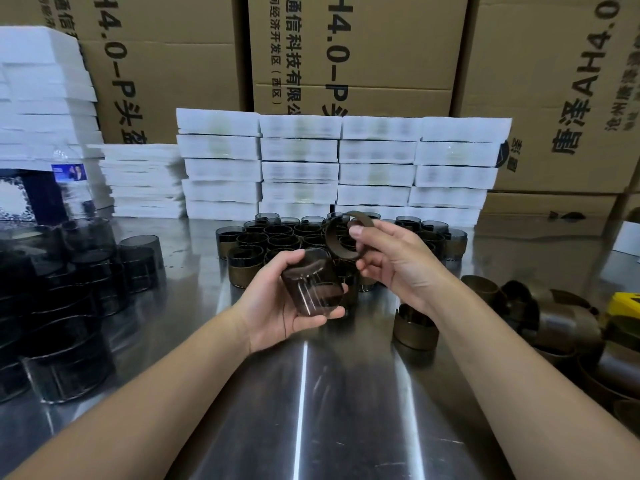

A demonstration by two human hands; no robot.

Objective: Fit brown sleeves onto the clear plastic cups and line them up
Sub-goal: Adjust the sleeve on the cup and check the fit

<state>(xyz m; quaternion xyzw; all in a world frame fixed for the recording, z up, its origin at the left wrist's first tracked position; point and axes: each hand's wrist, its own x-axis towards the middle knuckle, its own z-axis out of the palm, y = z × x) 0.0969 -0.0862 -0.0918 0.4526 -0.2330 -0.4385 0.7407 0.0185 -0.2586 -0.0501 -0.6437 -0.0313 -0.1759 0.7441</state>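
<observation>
My left hand grips a bare smoky clear cup, tilted with its base toward the upper right. Just above and right of it, my right hand pinches a brown ring-shaped sleeve between thumb and fingers, its opening facing the cup. The sleeve and cup are apart. Behind both hands stands a block of sleeved cups in rows on the steel table. One sleeved cup stands alone under my right wrist.
Several bare cups crowd the table's left side. Loose brown sleeves pile up at the right, beside a yellow object. White foam trays are stacked behind, with cardboard boxes as a wall.
</observation>
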